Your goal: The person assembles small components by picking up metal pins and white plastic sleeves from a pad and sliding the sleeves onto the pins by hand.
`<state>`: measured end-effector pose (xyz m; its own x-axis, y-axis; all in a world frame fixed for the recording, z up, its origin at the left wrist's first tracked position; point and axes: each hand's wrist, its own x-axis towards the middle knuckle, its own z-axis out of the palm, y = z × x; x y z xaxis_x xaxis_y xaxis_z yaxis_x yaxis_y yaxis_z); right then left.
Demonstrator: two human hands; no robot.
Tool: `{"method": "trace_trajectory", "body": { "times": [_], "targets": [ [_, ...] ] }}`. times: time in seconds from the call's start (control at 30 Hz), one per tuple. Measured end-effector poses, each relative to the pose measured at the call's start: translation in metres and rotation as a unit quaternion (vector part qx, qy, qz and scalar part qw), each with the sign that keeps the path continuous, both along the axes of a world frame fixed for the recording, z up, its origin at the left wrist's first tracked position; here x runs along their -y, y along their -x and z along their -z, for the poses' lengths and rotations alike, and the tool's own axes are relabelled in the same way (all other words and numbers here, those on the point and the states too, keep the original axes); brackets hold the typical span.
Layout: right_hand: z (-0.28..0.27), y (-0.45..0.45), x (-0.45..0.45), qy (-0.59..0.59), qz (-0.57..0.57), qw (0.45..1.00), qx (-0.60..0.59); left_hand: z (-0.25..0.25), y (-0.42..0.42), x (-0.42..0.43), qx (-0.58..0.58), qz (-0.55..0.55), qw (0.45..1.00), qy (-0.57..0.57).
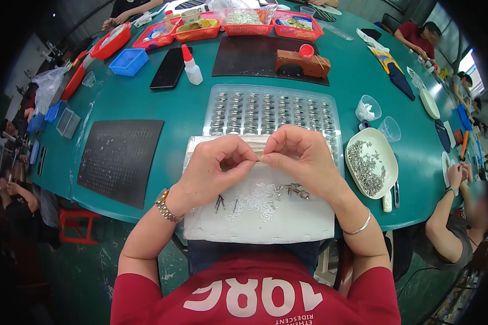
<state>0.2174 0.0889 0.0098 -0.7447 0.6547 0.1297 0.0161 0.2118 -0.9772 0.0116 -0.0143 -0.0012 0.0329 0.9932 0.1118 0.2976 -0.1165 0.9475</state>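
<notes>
At the green bench [187, 116]: white board [306, 226], near edge; clear tray [271, 90] behind it, holding rowed metal parts [268, 114]; cream dish [371, 134] of metal pieces [366, 170], right; left hand [214, 163] and right hand [302, 158], fingers pinched narrow; white bits [261, 203], loose on the board; tiny item [258, 161], kind unclear, between both hands' fingertips, above board.

On my feed, the dark-red short-sleeved fabric shirt [255, 268] reads apparently "1086" in large white print [245, 297]; smaller white lettering [295, 320] gives "ETHERE", "RIDESCENT", partly cut off. Other labels too small.
</notes>
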Motion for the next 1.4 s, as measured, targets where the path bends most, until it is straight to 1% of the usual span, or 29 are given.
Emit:
{"method": "trace_trajectory", "body": {
  "times": [0.3,0.4,0.5,0.6,0.7,0.8,0.9,1.0,1.1,1.13,1.23,1.4],
  "targets": [
    [-0.002,-0.001,0.001,-0.049,0.011,0.998,0.036,0.0,-0.001,-0.001,-0.01,-0.003,1.0,-0.004],
    [0.0,0.001,0.002,-0.073,0.011,0.997,0.024,0.002,-0.001,-0.001,-0.021,-0.008,1.0,-0.006],
    [0.002,0.002,0.006,-0.152,0.025,0.988,0.014,0.0,-0.003,0.0,-0.054,-0.015,0.998,-0.033],
    [-0.001,0.003,0.01,-0.289,0.031,0.956,0.031,0.001,-0.007,-0.001,-0.142,-0.017,0.983,-0.117],
    [0.004,0.005,0.014,-0.325,0.039,0.945,0.02,0.001,-0.009,-0.001,-0.154,-0.014,0.979,-0.132],
    [0.003,0.004,0.009,-0.283,0.025,0.958,0.032,0.004,-0.007,-0.002,-0.127,-0.013,0.986,-0.109],
    [-0.013,-0.004,0.004,-0.184,0.019,0.979,0.088,-0.001,-0.005,-0.002,-0.08,0.002,0.996,-0.026],
    [-0.031,-0.019,-0.002,-0.158,-0.107,0.977,0.093,0.0,-0.001,-0.002,-0.045,0.02,0.999,-0.007],
    [-0.029,-0.022,-0.001,-0.159,-0.232,0.954,0.102,-0.002,0.0,-0.002,-0.024,0.019,0.999,0.009],
    [-0.028,-0.021,0.0,-0.197,-0.237,0.944,0.114,-0.002,0.0,-0.001,-0.029,0.019,0.999,0.01],
    [-0.025,-0.02,0.0,-0.248,-0.241,0.929,0.129,-0.004,0.0,-0.002,-0.037,0.019,0.999,0.006],
    [-0.019,-0.02,0.0,-0.266,-0.23,0.928,0.12,-0.003,-0.001,-0.002,-0.044,0.023,0.999,-0.017]
  ]
}}
